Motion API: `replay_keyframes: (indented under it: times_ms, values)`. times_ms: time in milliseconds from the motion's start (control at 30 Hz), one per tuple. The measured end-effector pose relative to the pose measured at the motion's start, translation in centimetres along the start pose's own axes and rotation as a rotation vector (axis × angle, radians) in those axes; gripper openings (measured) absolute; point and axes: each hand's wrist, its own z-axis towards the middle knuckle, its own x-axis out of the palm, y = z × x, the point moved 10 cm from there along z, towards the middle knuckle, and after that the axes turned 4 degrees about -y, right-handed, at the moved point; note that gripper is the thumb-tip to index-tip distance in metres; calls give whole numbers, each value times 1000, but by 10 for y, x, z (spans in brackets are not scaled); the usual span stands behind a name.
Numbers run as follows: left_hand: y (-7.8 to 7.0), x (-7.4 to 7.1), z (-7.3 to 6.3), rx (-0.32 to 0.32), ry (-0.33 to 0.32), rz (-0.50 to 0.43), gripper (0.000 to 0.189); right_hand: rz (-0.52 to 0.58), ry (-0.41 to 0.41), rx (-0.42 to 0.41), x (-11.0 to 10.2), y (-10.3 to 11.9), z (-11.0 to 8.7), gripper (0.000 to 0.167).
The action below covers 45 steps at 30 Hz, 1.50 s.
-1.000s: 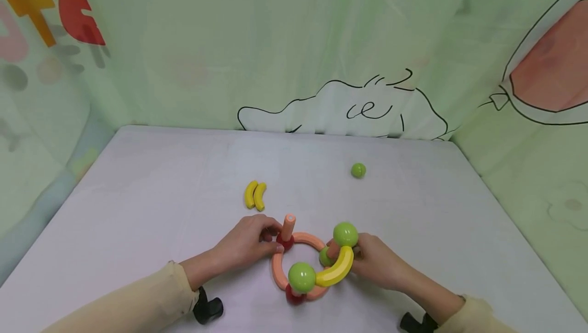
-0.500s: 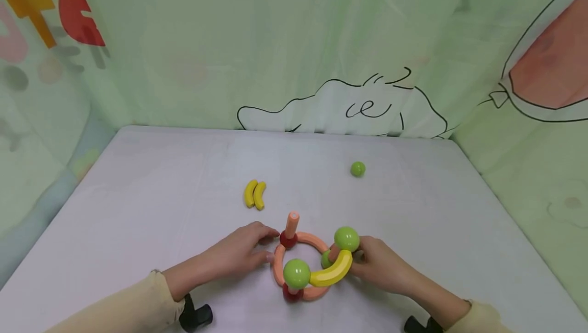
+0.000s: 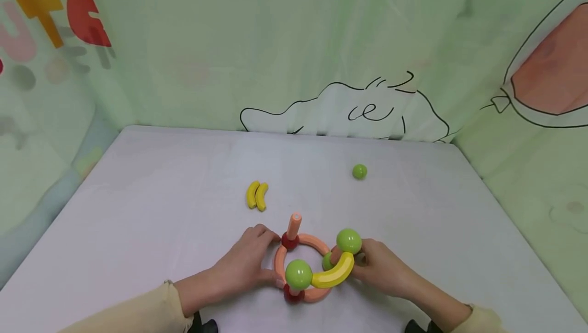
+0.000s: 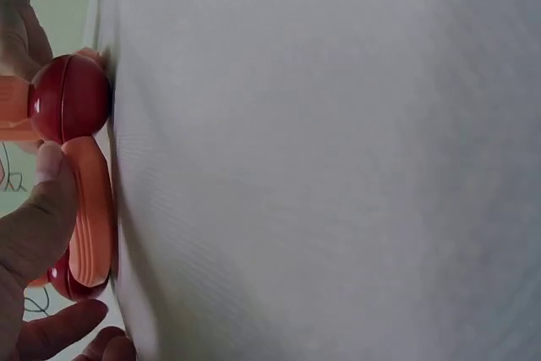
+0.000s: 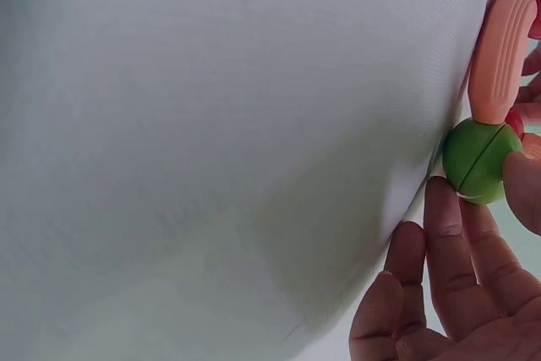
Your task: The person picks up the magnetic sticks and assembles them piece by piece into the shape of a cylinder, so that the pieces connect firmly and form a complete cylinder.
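Observation:
A toy frame of balls and rods stands on the table. Its base is an orange ring point(image 3: 279, 261) of curved pieces joined by a far red ball point(image 3: 290, 242), a near red ball point(image 3: 293, 294) and a green ball point(image 5: 478, 158). One orange rod point(image 3: 295, 226) rises from the far red ball. Higher up, a curved yellow piece point(image 3: 334, 274) links two green balls point(image 3: 298, 274). My left hand point(image 3: 248, 259) spans the ring's left side, thumb on the curved orange piece point(image 4: 91, 213), fingertips by the far red ball. My right hand point(image 3: 383, 269) holds the base green ball between thumb and fingers.
Farther back on the white table point(image 3: 184, 169) lie two yellow curved pieces point(image 3: 256, 196) side by side. A loose green ball point(image 3: 360, 171) sits back right. Printed green cloth point(image 3: 206, 67) hangs behind the table.
My left hand has let go of the far red ball, drawn back a little, then returned with its thumb lower along the ring. The frame has shifted slightly; my right hand stays on it.

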Motion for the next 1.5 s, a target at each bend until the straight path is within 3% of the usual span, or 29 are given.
replay_keyframes:
  times_ms: [233,367,567,667,767,833,933,1033,1233,1400,1500]
  values:
    - [6,-3,4,-3,-30,-25,61,-16,-9,-50,-2,2,-5,10]
    - [8,-5,8,-3,-43,-27,46,-34,-6,-23,-2,-3,-9,17]
    - [7,-3,7,28,12,-19,20,-30,9,-18,0,-7,-13,16]
    - [6,0,3,40,74,-12,25,-29,18,-12,2,-7,-15,13]
    - [5,2,-2,25,110,-40,45,-25,30,1,4,-8,-18,11]
    - [4,4,-3,26,98,-61,61,-26,43,6,6,-9,-20,10]
    - [-1,3,-4,61,41,-66,68,-27,56,-17,8,-7,-24,8]
    - [-4,2,-5,74,15,-74,65,-41,65,-60,8,-4,-27,7]
    - [-3,-1,-2,41,27,-90,51,-108,47,-94,-1,2,-25,8]
    - [-1,-2,-1,22,24,-104,34,-169,-33,-115,-14,10,-11,25]
    - [0,-1,1,20,29,-123,27,-159,-19,-126,-11,13,-2,33]
